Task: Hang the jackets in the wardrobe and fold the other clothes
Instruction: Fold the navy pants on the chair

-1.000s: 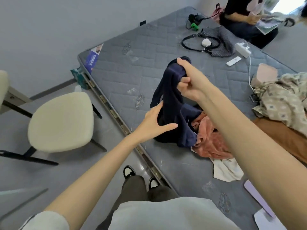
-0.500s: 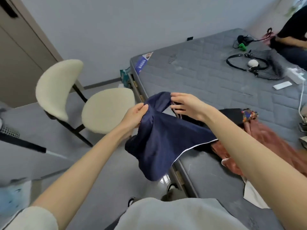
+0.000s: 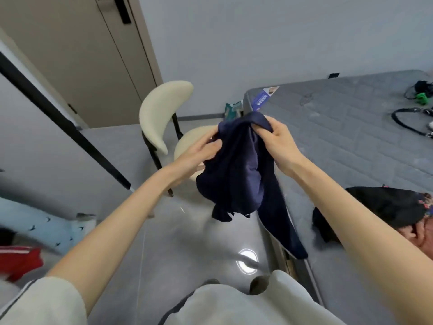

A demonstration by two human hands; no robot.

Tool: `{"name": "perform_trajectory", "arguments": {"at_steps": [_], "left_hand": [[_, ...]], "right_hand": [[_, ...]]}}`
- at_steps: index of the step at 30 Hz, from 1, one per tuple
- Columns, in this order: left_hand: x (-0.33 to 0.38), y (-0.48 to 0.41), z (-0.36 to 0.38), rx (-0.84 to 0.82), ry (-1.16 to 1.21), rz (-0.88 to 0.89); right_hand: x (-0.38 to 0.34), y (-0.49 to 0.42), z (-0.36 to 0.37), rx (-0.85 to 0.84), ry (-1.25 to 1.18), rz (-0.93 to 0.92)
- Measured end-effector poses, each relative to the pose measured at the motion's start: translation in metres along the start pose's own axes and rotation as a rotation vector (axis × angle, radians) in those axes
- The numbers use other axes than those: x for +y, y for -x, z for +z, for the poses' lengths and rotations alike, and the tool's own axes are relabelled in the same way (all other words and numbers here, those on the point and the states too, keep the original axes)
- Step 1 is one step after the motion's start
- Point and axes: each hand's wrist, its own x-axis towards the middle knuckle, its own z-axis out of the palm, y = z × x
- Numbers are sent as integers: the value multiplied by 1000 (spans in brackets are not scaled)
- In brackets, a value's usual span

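A dark navy garment [image 3: 241,174] hangs in the air in front of me, bunched at the top with one long part trailing down over the mattress edge. My right hand [image 3: 278,141] grips its top edge. My left hand [image 3: 199,156] holds the bunched fabric on the left side. A black garment [image 3: 384,207] and a bit of a rust-coloured one [image 3: 424,235] lie on the grey mattress [image 3: 351,127] at the right.
A cream chair [image 3: 164,113] with black legs stands on the grey floor behind the garment. A brown door [image 3: 70,55] is at the upper left. Light blue [image 3: 46,226] and red [image 3: 18,261] clothes lie at the left. Black cables [image 3: 410,123] rest on the far mattress.
My view has swung left, away from the mattress toward the chair and door. Both hands lifted the navy garment off the pile and gathered it closer together in the air.
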Motion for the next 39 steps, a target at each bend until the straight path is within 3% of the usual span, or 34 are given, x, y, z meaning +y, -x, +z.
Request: {"name": "perform_trajectory", "arguments": {"at_steps": [4, 8, 12, 16, 20, 23, 26, 30, 32, 35, 37, 39], "left_hand": [[-34, 15, -2, -80, -308, 112], [-43, 4, -3, 221, -329, 157], [-27, 11, -33, 498, -351, 199], [-3, 13, -62, 589, -373, 152], [7, 7, -59, 568, -271, 26], [8, 6, -51, 623, 39, -107], [16, 6, -49, 633, 307, -164], [25, 12, -48, 519, 399, -201], [23, 16, -48, 457, 487, -178], [8, 17, -44, 277, 636, -15], [-9, 16, -37, 222, 436, -6], [-24, 15, -24, 226, 85, -46]], "right_hand": [[-22, -12, 30, -79, -108, 24], [-33, -23, 47, -59, -188, 45], [-22, -42, 39, 89, 181, 51], [0, -45, 35, -263, 730, 142], [6, -26, 42, -602, 524, -31], [21, -9, 52, -748, 538, -203], [34, -4, 63, -605, 586, -349], [28, -19, 68, -392, 678, -589], [20, -29, 67, -360, 621, -544], [5, -45, 66, -244, 318, -331], [-4, -58, 66, -197, 236, -253], [-11, -66, 66, -239, 251, -234]]}}
